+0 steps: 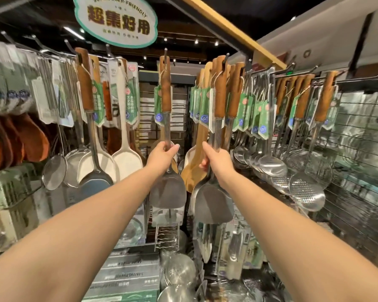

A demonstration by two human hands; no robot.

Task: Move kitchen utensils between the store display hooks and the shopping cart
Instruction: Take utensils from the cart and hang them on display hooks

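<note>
The display rack (358, 136) fills the view from 9 o'clock to 3 o'clock, its top rail hung with rows of utensils. Two bare forearms reach up from 7 and 5 o'clock toward the middle. An oval sign (116, 20) with green edging hangs at 12 o'clock. Stacked boxes (127, 273) lie at 6 o'clock, with steel lids (179, 271) just to their right.

At 9 o'clock hang white turners (127, 159) and a mesh strainer (54, 172). At 3 o'clock hang ladles (271, 165) and, below them, perforated skimmers (307, 191).

The left spatula (168, 192) hangs upright just left of centre, alone on its hook (165, 53) at 12 o'clock, which passes through the top of the wooden handle. Its steel blade points down toward 6 o'clock. The right spatula (213, 203) hangs just beside it, at the front of a crowded bunch of similar wooden handles. Its handle top sits at a second hook (227, 56), and its blade is a little lower than the left one. The two blades are close but apart.

The left hand (162, 155) grips the left spatula's steel shaft just above the blade, fingers and thumb wrapped round it. The right hand (216, 159) grips the right spatula's shaft at the same height, fingers curled behind it.

Green tags (162, 105) dangle by the handles of both.
</note>
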